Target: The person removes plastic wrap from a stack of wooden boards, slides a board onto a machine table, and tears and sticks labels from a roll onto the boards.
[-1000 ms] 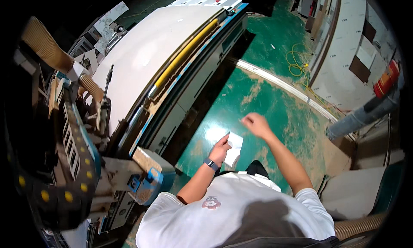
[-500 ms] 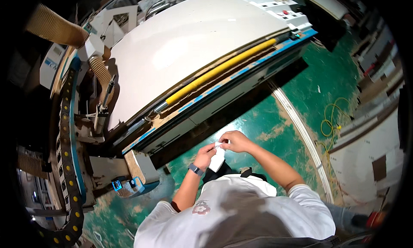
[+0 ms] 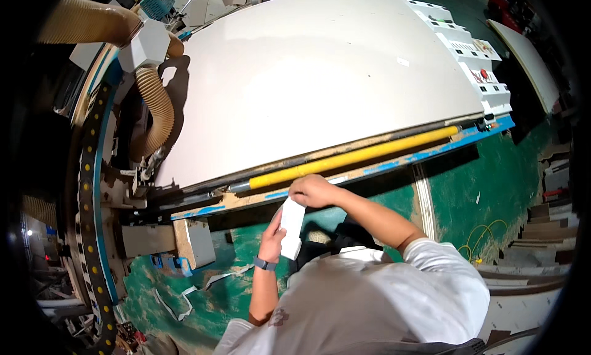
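Observation:
A white paper strip, like a label sheet (image 3: pixel 291 227), is held upright in front of my chest. My left hand (image 3: pixel 271 237), with a dark wristband, grips its left edge from below. My right hand (image 3: pixel 313 190) pinches the strip's top end, fingers closed on it. Both hands hover just in front of the machine's front edge, near the yellow roller bar (image 3: pixel 351 162). A large white board (image 3: pixel 308 72) lies flat on the machine bed beyond the bar.
Tan dust hoses (image 3: pixel 154 105) and a black cable chain (image 3: pixel 89 189) run along the machine's left side. A white control box row (image 3: pixel 474 53) sits at the far right. The green floor (image 3: pixel 480 189) holds paper scraps (image 3: pixel 203 284) and a yellow cable (image 3: pixel 486 235).
My view has swung toward the machine and closer to the board. My right hand, earlier apart from the paper, now pinches its top while the left still holds it.

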Demonstrator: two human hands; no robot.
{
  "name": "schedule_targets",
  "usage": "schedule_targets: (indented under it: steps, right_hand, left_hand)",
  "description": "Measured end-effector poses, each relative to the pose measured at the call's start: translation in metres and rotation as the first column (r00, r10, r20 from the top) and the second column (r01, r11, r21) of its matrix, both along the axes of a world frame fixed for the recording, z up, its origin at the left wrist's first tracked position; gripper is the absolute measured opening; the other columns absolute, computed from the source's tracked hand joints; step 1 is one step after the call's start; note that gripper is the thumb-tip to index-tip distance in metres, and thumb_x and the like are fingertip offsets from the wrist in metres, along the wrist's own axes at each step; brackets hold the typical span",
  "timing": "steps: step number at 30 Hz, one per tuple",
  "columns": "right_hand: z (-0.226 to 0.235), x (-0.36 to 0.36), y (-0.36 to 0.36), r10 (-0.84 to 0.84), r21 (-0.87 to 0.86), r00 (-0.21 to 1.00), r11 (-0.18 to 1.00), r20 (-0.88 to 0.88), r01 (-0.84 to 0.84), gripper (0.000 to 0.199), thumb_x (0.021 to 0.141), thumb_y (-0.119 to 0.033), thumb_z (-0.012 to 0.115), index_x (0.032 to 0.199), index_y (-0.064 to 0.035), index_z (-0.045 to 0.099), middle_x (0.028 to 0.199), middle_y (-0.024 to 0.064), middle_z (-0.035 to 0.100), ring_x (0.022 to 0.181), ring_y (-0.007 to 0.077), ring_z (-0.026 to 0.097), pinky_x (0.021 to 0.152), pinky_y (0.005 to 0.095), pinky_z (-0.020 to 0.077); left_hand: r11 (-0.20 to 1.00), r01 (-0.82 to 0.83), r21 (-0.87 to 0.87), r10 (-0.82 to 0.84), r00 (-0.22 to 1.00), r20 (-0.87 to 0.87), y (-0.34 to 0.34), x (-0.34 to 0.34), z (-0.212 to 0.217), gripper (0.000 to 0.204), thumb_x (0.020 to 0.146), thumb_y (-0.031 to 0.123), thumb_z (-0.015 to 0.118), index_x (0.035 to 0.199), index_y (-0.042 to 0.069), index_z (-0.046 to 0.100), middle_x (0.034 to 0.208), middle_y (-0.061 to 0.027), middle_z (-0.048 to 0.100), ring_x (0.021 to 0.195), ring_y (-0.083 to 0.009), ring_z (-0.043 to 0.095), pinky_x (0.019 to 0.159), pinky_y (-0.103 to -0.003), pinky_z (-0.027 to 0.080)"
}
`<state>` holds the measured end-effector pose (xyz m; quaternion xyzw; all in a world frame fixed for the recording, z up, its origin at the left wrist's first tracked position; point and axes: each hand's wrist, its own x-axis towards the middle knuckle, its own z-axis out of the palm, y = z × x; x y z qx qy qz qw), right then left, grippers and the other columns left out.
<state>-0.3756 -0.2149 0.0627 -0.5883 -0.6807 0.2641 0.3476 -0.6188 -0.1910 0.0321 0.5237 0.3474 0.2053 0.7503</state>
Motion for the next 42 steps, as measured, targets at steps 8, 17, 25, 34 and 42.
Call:
schedule_targets:
  steps: [8, 17, 25, 34, 42]
  right_hand:
    - [-0.11, 0.188, 0.287, -0.364, -0.364, 0.026, 0.931, -0.931, 0.018, 0.013, 0.089, -0.017, 0.054, 0.092, -0.0057, 0.059, 0.083, 0.0033, 0.058, 0.077, 0.0141, 0.056, 0.071, 0.0302, 0.0471]
    - [-0.146, 0.466, 0.466, -0.594, -0.13, 0.326, 0.595, -0.735, 0.793, 0.027, 0.087, -0.03, 0.053, 0.091, -0.0058, 0.064, 0.086, 0.0085, 0.063, 0.078, 0.0213, 0.055, 0.072, 0.0381, 0.0438]
    - [-0.124, 0.389, 0.386, -0.16, 0.032, 0.742, 0.983, 0.651, 0.183, 0.075, 0.09, -0.055, 0.041, 0.145, -0.0059, 0.03, 0.155, 0.0122, 0.019, 0.143, 0.0281, 0.014, 0.115, 0.0428, 0.0144]
    - [-0.066, 0.174, 0.168, 0.467, -0.404, 0.884, 0.814, 0.026, -0.418, 0.059, 0.086, -0.053, 0.055, 0.128, -0.0114, 0.055, 0.117, 0.0193, 0.062, 0.108, 0.0328, 0.058, 0.094, 0.0404, 0.0434]
    - [0.008, -0.085, -0.06, 0.34, -0.095, 0.168, 0.219, -0.925, -0.971, 0.055, 0.095, -0.044, 0.048, 0.134, -0.0059, 0.05, 0.114, 0.0045, 0.06, 0.105, 0.0146, 0.052, 0.09, 0.0333, 0.0418]
  left_hand:
    - [0.739, -0.67, -0.07, 0.628, 0.724, -0.287, -0.019, 0.055, -0.023, 0.042, 0.083, -0.003, 0.048, 0.125, -0.004, 0.05, 0.116, -0.0123, 0.059, 0.102, -0.0217, 0.057, 0.091, -0.033, 0.046]
    - [0.473, -0.878, -0.074, 0.756, 0.447, -0.477, -0.111, 0.131, -0.037, 0.036, 0.085, -0.002, 0.048, 0.121, -0.005, 0.053, 0.108, -0.0147, 0.062, 0.093, -0.0239, 0.062, 0.084, -0.036, 0.05]
    - [0.45, -0.892, -0.031, 0.808, 0.421, -0.413, -0.095, 0.181, -0.022, 0.037, 0.085, 0.0, 0.048, 0.122, -0.006, 0.051, 0.112, -0.0141, 0.06, 0.095, -0.0229, 0.06, 0.085, -0.036, 0.048]
    - [0.32, -0.947, 0.039, 0.943, 0.313, -0.116, -0.113, 0.152, -0.001, 0.048, 0.088, -0.002, 0.045, 0.135, -0.004, 0.042, 0.13, -0.0152, 0.052, 0.112, -0.0248, 0.055, 0.094, -0.036, 0.046]
    - [0.261, -0.965, -0.02, 0.918, 0.242, 0.313, -0.25, 0.048, 0.041, 0.05, 0.092, 0.008, 0.051, 0.138, -0.005, 0.036, 0.121, -0.0137, 0.057, 0.103, -0.0205, 0.059, 0.088, -0.031, 0.048]
